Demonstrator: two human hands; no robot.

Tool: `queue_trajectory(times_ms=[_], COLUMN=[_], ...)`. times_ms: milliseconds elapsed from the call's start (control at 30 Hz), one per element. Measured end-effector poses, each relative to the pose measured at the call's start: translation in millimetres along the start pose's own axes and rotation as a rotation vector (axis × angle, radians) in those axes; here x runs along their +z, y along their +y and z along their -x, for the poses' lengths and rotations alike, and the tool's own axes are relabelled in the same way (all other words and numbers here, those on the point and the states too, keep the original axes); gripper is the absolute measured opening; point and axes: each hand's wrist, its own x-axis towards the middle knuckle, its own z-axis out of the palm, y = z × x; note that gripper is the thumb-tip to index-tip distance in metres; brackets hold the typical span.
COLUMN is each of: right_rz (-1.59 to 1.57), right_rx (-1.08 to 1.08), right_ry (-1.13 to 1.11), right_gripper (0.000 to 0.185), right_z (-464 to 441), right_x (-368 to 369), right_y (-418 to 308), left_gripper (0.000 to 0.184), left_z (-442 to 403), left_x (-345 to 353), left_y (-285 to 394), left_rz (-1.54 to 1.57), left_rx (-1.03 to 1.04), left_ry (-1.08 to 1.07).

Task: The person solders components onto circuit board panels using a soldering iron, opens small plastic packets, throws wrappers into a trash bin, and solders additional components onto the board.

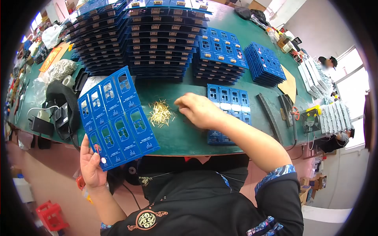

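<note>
My left hand [92, 165] grips a blue circuit board panel [118, 118] by its lower left corner, thumb on the face. The panel is tilted up at the table's front edge, with rows of cut-outs and white print. A small round white sticker and a red mark show near my thumb. Just right of a pile of small gold-coloured pins [160, 113], my right hand [199, 110] is held with its fingertips drawn together. Whatever may be between them is too small to see. Another blue panel [229, 94] lies flat beneath and beside my right wrist.
Tall stacks of blue panels [161, 47] stand at the back, with lower stacks [220, 49] to their right. A dark metal bar [269, 118] and orange-handled scissors [295, 113] lie right. Cables and a black device [61, 114] sit left. Other people [328, 62] are far right.
</note>
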Motion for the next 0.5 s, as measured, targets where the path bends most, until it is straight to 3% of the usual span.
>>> queue_trajectory(times_ms=[100, 233, 500], right_rz=[0.095, 0.174, 0.308], right_rx=[0.043, 0.066, -0.003], right_ry=[0.055, -0.043, -0.13], right_gripper=[0.021, 0.015, 0.009], right_z=[13.9, 47.8, 70.6], right_x=[-15.8, -58.4, -47.4], right_y=[11.7, 18.6, 22.0], left_gripper=[0.07, 0.073, 0.072], left_z=[2.1, 0.1, -2.2], left_x=[-1.9, -1.7, 1.4], left_y=[0.1, -4.8, -9.7], left_rz=[-0.006, -0.007, -0.009], left_rx=[-0.011, -0.02, -0.035], left_ry=[0.009, 0.016, 0.023])
